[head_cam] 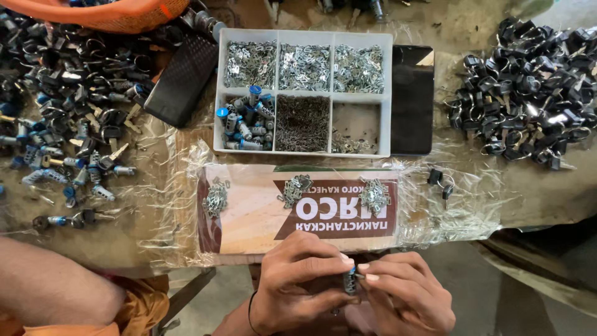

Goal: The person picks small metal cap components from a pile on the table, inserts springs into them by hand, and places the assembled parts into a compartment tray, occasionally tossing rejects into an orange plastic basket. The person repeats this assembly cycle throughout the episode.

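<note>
Both my hands meet at the bottom centre, below the table's near edge. My left hand [298, 283] grips a small metal lock cylinder [350, 281] with a blue end. My right hand [404, 292] pinches the same cylinder from the right with its fingertips. Just beyond them lies a printed cardboard sheet [261, 218] under clear plastic, bearing three small heaps of tiny metal plates [216, 199].
A white compartment tray [303, 93] holds metal plates, springs and blue-tipped cylinders. Heaps of black-headed keys [528, 93] lie at right, cylinders and keys [68, 112] at left. A black phone [411, 99], black case [181, 78] and orange basket [106, 12] stand behind.
</note>
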Demonstrator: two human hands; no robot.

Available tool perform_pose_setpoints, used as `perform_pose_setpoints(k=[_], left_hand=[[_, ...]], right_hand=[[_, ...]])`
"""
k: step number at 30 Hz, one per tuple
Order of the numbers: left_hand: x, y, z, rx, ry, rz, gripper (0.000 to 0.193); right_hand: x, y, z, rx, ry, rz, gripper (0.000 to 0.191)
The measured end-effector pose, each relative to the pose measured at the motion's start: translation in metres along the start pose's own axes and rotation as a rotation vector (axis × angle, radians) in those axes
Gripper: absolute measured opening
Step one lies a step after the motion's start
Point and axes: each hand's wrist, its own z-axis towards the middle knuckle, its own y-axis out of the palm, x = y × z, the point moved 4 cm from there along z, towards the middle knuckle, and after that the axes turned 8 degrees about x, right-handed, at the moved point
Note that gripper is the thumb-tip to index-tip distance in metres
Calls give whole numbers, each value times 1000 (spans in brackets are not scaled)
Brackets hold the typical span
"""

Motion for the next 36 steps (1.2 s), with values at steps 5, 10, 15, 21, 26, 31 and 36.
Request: perform_pose_setpoints(k=[5, 10, 15, 21, 26, 31, 36], left_hand=[[1, 5, 1, -9, 19, 63, 44], [0, 12, 1, -21, 1, 136, 51], [-2, 15, 3, -62, 49, 145, 48], [-4, 19, 2, -98, 60, 40, 44], [-6, 15, 5, -106, 39, -31, 43], [-9, 6, 5, -44, -22, -20, 42], [-11, 8, 4, -51, -9, -26, 44]], right_hand=[[-3, 1, 4, 17, 31, -34, 32], [-7, -3, 3, -9, -144, -248, 37], [26, -7, -18, -20, 291, 186, 25], [70, -15, -46, -127, 747, 642, 19], [63, -13, -34, -24, 560, 182, 23], [39, 0, -9, -74, 12, -613, 63], [51, -1, -10, -160, -62, -583, 67]])
